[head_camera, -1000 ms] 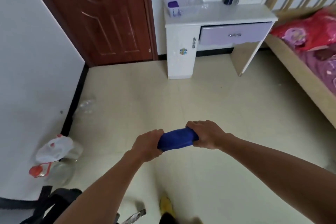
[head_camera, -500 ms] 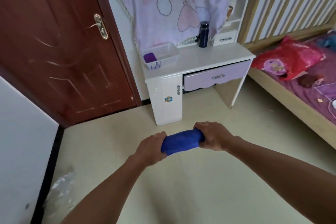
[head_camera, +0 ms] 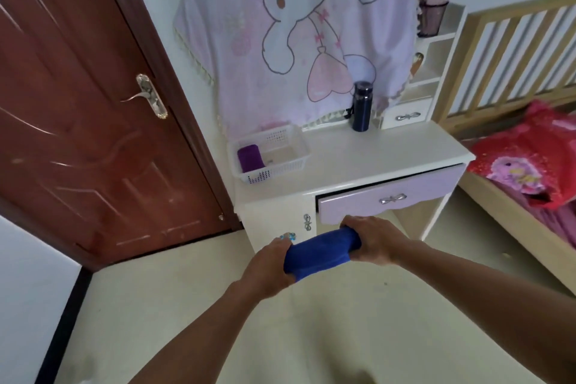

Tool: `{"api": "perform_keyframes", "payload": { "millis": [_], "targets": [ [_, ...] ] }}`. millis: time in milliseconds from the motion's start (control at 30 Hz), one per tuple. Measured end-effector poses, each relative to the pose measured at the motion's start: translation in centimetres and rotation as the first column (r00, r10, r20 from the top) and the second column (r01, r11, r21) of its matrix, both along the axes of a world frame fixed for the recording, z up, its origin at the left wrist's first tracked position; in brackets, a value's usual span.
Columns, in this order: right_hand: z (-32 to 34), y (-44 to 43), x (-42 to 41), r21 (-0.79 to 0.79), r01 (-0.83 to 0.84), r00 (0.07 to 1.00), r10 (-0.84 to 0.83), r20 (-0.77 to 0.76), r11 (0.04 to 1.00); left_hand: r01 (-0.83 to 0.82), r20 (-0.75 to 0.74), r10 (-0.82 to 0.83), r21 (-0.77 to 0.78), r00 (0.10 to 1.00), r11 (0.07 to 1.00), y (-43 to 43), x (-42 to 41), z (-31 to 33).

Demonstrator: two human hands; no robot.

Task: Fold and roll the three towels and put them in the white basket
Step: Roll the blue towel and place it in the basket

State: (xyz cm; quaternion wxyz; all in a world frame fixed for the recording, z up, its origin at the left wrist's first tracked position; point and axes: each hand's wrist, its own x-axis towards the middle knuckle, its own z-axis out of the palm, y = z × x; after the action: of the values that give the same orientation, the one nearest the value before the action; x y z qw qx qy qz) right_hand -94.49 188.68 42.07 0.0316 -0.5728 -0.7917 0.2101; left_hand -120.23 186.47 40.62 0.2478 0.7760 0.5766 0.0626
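Between both sets of fingers: rolled blue towel (head_camera: 321, 252), held in mid-air above the floor.

Left hand (head_camera: 270, 265) clenched round the roll's near-left end; right hand (head_camera: 375, 238) clenched round its far-right end, fingers curled over the top. Beyond the fingers, a white desk (head_camera: 389, 154); on its left part the white basket (head_camera: 293, 165), well apart from the hands. A purple rolled towel (head_camera: 250, 158) lies at the basket's left end. Dark bottle (head_camera: 361, 106) stands upright further back on the desk.
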Motion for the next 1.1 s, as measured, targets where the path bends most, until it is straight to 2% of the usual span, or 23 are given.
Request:
{"api": "perform_keyframes", "payload": {
  "millis": [100,267,533,667,867,1000,1100],
  "targets": [
    [1.7,7.8,1.1,-0.029,-0.008,0.998,0.006,-0.066,1.0,-0.15,0.129,0.157,-0.064,0.979,0.987,5.4,1.5,0.7],
    [3.6,18.7,-0.3,-0.103,-0.008,0.978,-0.013,-0.208,0.995,-0.339,0.303,0.4,-0.233,0.865,0.911,12.6,1.1,1.4],
    [3.2,34.0,-4.8,-0.159,0.062,0.907,-0.122,-0.404,0.985,-0.429,0.501,0.511,-0.279,0.698,0.859,25.4,-2.2,0.5],
    [3.1,41.6,-7.1,-0.21,0.114,0.872,-0.199,-0.447,0.971,-0.44,0.527,0.563,-0.351,0.636,0.826,32.0,-3.0,-1.5],
    [1.7,49.9,-10.5,-0.207,0.107,0.911,-0.179,-0.371,0.972,-0.439,0.471,0.655,-0.494,0.59,0.751,38.1,-2.9,-4.3],
    [-0.4,54.1,-12.9,-0.198,0.025,0.949,-0.086,-0.303,0.98,-0.499,0.365,0.715,-0.529,0.596,0.687,41.3,-2.8,-6.3],
    [-2.9,56.6,-14.5,-0.215,-0.065,0.967,0.009,-0.255,0.974,-0.578,0.209,0.741,-0.505,0.638,0.641,42.8,-2.9,-7.6]
  ]
}}
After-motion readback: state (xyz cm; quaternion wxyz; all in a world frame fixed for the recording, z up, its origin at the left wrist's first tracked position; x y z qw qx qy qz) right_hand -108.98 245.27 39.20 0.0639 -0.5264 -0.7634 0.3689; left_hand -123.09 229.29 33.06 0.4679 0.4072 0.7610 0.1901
